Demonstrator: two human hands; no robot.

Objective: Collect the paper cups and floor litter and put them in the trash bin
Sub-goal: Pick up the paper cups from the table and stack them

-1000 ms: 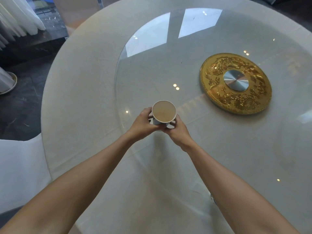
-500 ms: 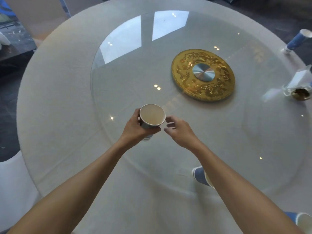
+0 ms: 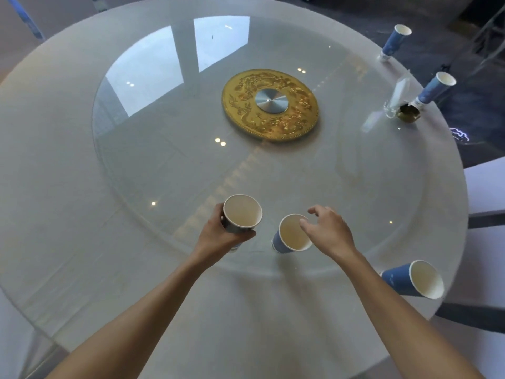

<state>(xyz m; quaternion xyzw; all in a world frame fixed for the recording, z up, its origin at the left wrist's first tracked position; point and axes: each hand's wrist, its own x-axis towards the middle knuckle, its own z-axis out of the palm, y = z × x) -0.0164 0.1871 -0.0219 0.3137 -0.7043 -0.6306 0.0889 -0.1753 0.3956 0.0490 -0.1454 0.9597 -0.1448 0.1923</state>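
Your right hand, its grip spread open and empty, hovers at the rim of the upright blue paper cup standing just right of the held cup your left hand clasps, so the right is nearer.

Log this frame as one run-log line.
left hand: holds paper cup | right hand: open, reaching blue cup on table | other cups standing: three, right side | bin: not in view
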